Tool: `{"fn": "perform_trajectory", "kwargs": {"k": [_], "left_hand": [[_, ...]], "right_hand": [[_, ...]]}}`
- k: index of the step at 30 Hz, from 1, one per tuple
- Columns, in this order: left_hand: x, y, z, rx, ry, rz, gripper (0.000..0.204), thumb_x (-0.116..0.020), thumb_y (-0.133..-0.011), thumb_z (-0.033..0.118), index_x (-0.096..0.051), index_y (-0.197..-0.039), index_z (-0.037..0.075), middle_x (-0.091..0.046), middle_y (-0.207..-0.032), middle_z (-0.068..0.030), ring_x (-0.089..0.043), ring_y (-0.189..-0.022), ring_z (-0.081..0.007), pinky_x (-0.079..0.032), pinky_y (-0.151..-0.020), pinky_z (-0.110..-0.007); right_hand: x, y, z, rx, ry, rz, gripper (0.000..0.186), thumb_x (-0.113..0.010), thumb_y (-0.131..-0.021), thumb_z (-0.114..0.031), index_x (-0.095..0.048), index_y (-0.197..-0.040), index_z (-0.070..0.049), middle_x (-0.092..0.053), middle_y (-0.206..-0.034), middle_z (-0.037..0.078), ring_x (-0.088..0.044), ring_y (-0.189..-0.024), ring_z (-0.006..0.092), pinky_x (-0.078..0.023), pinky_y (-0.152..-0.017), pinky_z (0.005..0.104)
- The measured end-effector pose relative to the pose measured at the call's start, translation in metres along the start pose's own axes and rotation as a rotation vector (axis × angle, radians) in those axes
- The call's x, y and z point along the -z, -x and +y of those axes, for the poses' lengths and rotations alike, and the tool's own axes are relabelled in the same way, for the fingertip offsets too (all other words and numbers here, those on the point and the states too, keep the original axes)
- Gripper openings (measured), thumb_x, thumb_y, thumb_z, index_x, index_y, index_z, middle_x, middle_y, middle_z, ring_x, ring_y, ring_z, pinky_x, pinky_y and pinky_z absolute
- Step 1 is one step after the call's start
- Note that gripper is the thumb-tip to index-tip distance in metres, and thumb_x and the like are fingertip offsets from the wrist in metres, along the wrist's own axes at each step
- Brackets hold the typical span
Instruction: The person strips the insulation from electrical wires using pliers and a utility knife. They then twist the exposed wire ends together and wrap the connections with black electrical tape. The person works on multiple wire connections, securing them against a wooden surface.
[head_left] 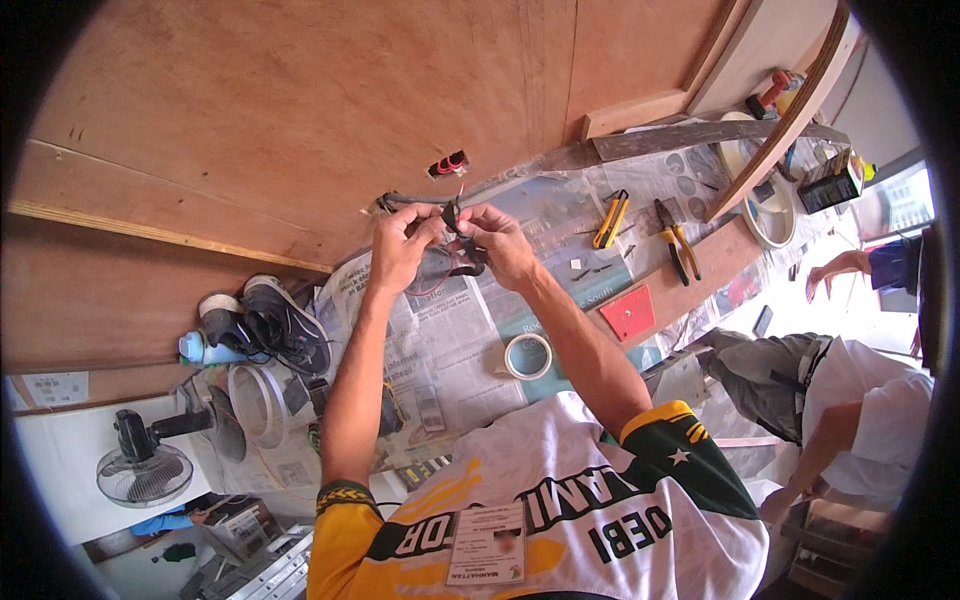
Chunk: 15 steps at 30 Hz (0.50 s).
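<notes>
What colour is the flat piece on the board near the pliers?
The flat piece is red, seen in the head view.

Around one red plate (624,320): two hands (402,246) (502,246) upper-left, one yellow cutter (610,222) above, one pliers (685,254) upper-right, one tape roll (506,364) left.

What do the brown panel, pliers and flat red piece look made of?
The brown panel looks like unpainted plywood: wood grain shows. The pliers seem steel, judging by their dark head, with plastic or rubber on the yellow grips. The flat red piece may be plastic or card; its even colour doesn't settle it.
</notes>
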<state>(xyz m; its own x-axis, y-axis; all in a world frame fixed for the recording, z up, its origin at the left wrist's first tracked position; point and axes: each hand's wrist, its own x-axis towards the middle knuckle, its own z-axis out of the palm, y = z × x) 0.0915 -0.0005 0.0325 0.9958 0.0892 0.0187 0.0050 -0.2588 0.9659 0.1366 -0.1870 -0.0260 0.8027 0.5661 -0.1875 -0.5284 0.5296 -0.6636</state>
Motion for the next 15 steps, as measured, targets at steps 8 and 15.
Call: {"fn": "perform_trajectory", "kwargs": {"k": [8,15], "left_hand": [[-0.024,0.001,0.016,0.016,-0.132,0.162,0.021,-0.075,-0.1,0.018,-0.075,-0.105,-0.003,-0.076,-0.088,-0.0031,-0.067,-0.08,-0.0085,-0.055,-0.072,-0.028],[-0.02,-0.006,0.008,0.097,-0.22,0.178,0.015,-0.074,-0.098,0.014,-0.074,-0.096,-0.001,-0.072,-0.08,-0.0014,-0.064,-0.073,-0.0072,-0.051,-0.064,-0.028]], "right_hand": [[-0.007,0.001,0.016,0.108,0.124,0.1,0.003,-0.07,-0.102,-0.005,-0.07,-0.104,-0.003,-0.074,-0.094,0.004,-0.067,-0.078,0.0107,-0.053,-0.065,0.0255],[-0.02,-0.005,0.016,0.177,0.204,0.219,0.011,-0.075,-0.099,-0.01,-0.075,-0.106,-0.002,-0.072,-0.088,0.001,-0.061,-0.071,0.0078,-0.046,-0.057,0.025]]}}
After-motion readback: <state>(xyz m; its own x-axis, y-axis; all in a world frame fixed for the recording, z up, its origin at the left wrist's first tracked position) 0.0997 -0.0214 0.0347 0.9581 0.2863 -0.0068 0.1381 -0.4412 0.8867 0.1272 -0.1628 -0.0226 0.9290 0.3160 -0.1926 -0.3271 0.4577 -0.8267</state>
